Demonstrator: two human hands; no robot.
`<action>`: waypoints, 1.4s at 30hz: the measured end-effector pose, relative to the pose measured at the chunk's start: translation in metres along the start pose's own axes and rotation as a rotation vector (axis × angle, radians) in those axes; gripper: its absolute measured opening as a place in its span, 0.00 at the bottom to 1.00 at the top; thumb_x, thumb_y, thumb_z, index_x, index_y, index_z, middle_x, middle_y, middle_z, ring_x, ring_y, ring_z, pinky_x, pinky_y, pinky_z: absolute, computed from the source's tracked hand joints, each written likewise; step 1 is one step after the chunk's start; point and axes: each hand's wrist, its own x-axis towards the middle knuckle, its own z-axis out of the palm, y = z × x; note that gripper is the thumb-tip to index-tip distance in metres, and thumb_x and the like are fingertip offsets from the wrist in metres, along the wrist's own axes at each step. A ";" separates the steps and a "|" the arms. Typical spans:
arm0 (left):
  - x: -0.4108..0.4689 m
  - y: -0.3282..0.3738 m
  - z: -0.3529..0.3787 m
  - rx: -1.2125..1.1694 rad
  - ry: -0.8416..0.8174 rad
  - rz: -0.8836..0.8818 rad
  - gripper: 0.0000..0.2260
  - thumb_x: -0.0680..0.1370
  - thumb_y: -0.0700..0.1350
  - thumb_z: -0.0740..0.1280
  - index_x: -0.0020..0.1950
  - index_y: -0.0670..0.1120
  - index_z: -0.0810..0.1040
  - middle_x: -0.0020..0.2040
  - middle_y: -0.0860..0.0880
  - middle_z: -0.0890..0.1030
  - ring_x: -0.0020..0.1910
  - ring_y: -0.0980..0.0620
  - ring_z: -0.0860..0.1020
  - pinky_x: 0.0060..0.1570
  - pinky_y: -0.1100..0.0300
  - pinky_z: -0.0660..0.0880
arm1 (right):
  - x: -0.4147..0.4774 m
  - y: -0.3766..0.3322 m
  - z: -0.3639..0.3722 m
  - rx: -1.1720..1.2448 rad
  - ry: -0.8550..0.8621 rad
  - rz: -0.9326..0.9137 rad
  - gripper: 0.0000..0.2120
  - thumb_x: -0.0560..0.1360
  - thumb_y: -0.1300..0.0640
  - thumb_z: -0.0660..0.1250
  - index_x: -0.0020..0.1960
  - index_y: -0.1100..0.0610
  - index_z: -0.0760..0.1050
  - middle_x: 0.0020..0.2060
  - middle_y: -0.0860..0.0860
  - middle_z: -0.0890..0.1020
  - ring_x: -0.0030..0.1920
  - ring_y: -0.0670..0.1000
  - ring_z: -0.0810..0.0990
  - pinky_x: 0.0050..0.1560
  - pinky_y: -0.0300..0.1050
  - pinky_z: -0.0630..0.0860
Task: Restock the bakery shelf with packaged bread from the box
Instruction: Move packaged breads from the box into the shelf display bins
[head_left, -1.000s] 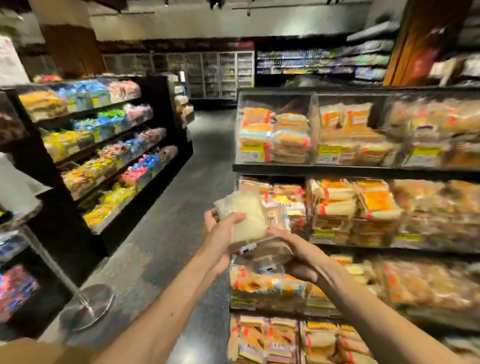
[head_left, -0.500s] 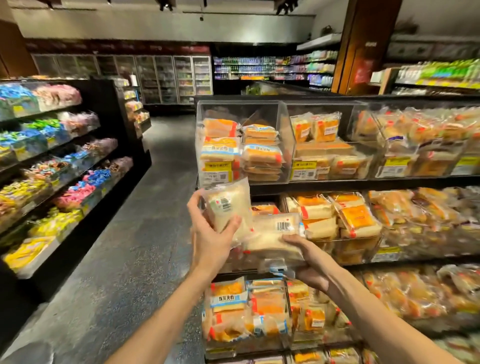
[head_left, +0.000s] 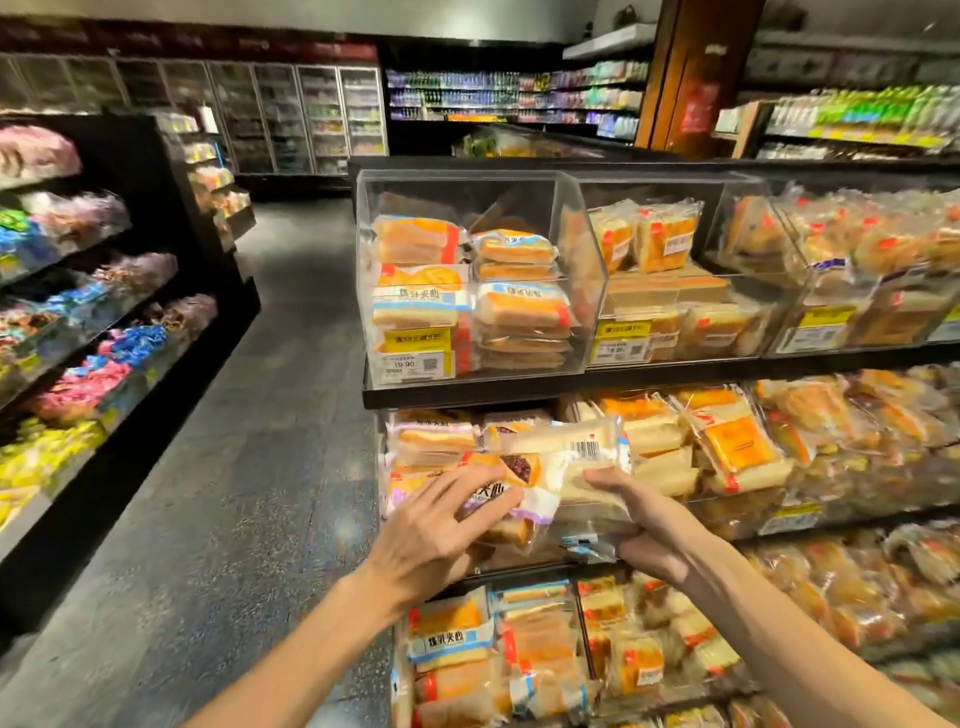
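left hand (head_left: 441, 525): forearm up from lower centre, fingers spread flat on purple-labelled bread pack (head_left: 511, 486) | right hand (head_left: 652, 530): thumb over, fingers under, gripping pale bread pack (head_left: 566, 452) | both packs: frame centre, middle tier of bakery shelf (head_left: 675, 383)

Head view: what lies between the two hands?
Two overlapping bread packs: a purple-labelled pack under the left hand, and a pale barcoded pack gripped by the right hand. No bare gap shows in the head view.

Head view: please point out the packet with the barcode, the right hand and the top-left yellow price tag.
Barcode packet (head_left: 563, 457), head view, white wrapper.
Right hand (head_left: 652, 527), head view, its back.
Top-left yellow price tag (head_left: 413, 338), head view, centre.
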 end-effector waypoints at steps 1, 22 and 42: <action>-0.005 -0.001 0.007 -0.027 -0.060 -0.004 0.31 0.66 0.35 0.57 0.70 0.45 0.69 0.65 0.42 0.75 0.63 0.45 0.73 0.60 0.51 0.77 | 0.001 0.000 -0.004 -0.012 0.013 0.001 0.13 0.65 0.62 0.71 0.50 0.59 0.80 0.43 0.58 0.86 0.38 0.55 0.86 0.31 0.43 0.81; 0.081 -0.042 0.157 0.378 -0.334 -0.132 0.12 0.69 0.33 0.63 0.49 0.42 0.79 0.39 0.45 0.79 0.37 0.46 0.77 0.32 0.54 0.75 | 0.034 -0.062 -0.105 -0.089 0.013 0.060 0.18 0.69 0.61 0.71 0.58 0.63 0.78 0.45 0.58 0.86 0.37 0.54 0.86 0.31 0.41 0.79; 0.121 0.035 0.071 -0.340 -0.333 -0.508 0.41 0.69 0.67 0.72 0.77 0.60 0.58 0.76 0.58 0.56 0.75 0.58 0.56 0.73 0.57 0.56 | 0.042 -0.070 -0.057 -0.155 -0.258 -0.020 0.39 0.56 0.48 0.84 0.63 0.59 0.78 0.56 0.62 0.83 0.55 0.60 0.84 0.50 0.53 0.82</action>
